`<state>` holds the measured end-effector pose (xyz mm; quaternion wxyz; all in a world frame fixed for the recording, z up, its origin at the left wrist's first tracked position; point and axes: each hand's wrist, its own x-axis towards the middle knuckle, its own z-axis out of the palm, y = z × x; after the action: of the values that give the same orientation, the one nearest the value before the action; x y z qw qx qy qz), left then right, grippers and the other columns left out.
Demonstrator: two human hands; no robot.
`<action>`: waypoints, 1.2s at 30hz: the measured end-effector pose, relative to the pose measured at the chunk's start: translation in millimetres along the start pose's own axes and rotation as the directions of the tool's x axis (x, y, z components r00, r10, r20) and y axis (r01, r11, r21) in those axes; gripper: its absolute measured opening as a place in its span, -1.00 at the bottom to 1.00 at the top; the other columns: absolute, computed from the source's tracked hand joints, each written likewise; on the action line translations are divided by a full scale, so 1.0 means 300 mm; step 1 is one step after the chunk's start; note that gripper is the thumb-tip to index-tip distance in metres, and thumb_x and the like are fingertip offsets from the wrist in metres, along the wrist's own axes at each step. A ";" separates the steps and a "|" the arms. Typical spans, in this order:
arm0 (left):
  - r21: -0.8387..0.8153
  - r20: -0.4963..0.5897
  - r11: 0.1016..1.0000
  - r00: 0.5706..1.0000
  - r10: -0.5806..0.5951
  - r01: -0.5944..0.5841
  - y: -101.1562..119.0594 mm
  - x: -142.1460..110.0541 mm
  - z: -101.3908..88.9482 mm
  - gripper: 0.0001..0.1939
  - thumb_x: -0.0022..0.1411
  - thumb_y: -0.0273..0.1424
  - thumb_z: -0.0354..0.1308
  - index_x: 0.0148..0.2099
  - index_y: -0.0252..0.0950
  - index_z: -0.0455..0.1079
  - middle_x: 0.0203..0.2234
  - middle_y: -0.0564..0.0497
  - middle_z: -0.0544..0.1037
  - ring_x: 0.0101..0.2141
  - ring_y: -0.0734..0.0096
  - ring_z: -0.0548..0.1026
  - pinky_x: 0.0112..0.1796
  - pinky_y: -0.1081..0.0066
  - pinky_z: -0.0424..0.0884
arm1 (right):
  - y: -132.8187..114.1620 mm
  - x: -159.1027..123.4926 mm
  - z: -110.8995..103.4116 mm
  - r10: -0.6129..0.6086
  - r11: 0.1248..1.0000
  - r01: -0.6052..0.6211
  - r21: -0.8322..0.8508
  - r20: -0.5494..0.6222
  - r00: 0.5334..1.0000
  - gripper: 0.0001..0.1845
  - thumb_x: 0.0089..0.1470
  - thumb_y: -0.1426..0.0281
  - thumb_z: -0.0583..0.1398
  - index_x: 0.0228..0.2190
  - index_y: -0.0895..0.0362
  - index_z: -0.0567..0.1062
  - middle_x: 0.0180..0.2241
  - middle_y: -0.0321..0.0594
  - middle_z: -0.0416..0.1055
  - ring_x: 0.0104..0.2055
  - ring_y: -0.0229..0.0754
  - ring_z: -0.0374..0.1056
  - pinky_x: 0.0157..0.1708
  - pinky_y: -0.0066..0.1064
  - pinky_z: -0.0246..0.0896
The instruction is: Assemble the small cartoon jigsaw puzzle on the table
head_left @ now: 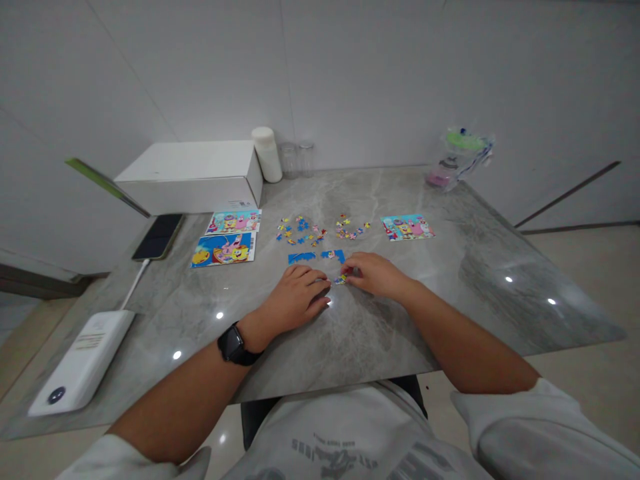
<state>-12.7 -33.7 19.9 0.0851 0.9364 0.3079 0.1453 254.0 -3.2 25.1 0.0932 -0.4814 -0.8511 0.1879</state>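
The right hand (374, 273) has its fingers at a small cluster (340, 280); I cannot tell whether they grip it. The left hand (300, 298), thumb and fingers apart, is just beside it on the table (320, 363). Beyond lie two blue strips (302, 258), then loose pieces (302, 225), between cards (225, 249).

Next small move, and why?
Probably have the right hand nudge the small puzzle cluster up against the right blue strip to test fit: it's at those fingertips, just below the strip, not joined.
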 end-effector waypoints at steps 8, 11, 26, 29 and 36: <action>0.016 0.016 0.999 0.999 -0.044 0.043 -0.016 -0.007 -0.008 -0.67 0.51 -0.20 0.17 0.16 -0.17 0.60 0.04 -0.08 0.66 0.06 0.08 0.48 0.12 0.01 0.30 | -0.032 0.007 0.035 -0.072 0.997 0.071 0.039 0.017 0.997 -0.83 0.18 0.48 0.36 -0.16 0.11 0.67 -0.15 -0.13 0.56 -0.09 -0.10 0.45 -0.05 -0.31 0.27; 0.022 0.021 0.998 0.998 -0.061 0.061 -0.014 -0.009 -0.021 -0.70 0.50 -0.22 0.18 0.12 -0.18 0.62 -0.01 -0.07 0.69 0.03 0.08 0.50 0.12 0.00 0.29 | -0.046 0.005 0.035 -0.073 0.996 0.072 0.044 0.004 0.997 -0.83 0.18 0.49 0.36 -0.16 0.10 0.67 -0.15 -0.14 0.56 -0.10 -0.10 0.45 -0.06 -0.32 0.28; 0.022 -0.071 0.996 0.994 -0.086 0.088 -0.026 -0.018 -0.034 -0.74 0.53 -0.26 0.14 0.05 -0.17 0.63 -0.05 -0.07 0.66 -0.03 0.15 0.52 0.06 0.06 0.31 | 0.140 0.135 -0.200 0.139 0.981 -0.175 -0.085 -0.323 0.936 -0.86 0.22 0.45 0.30 -0.19 0.09 0.67 -0.19 -0.17 0.62 -0.27 -0.18 0.41 -0.12 -0.33 0.25; 0.018 -0.089 0.995 0.991 -0.095 0.097 -0.029 -0.018 -0.040 -0.72 0.54 -0.25 0.10 0.03 -0.19 0.64 -0.06 -0.09 0.65 -0.05 0.15 0.52 0.03 0.06 0.33 | 0.197 0.214 -0.254 0.179 0.961 -0.234 -0.145 -0.316 0.932 -0.81 0.25 0.41 0.28 -0.13 0.10 0.68 -0.16 -0.14 0.64 -0.21 -0.13 0.45 -0.08 -0.32 0.25; -0.006 -0.104 0.995 0.989 -0.104 0.104 -0.035 -0.020 -0.041 -0.73 0.54 -0.26 0.11 0.02 -0.17 0.63 -0.07 -0.08 0.64 -0.06 0.16 0.53 0.02 0.08 0.32 | 0.284 0.423 -0.208 0.157 0.943 -0.181 -0.279 -0.105 0.982 -0.74 0.25 0.45 0.28 -0.06 0.10 0.71 -0.06 -0.08 0.65 -0.04 -0.08 0.49 -0.06 -0.36 0.25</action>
<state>-27.0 -28.0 27.5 0.0764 0.9101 0.3605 0.1895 276.3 159.2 44.5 0.0406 -0.5683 -0.8203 0.0501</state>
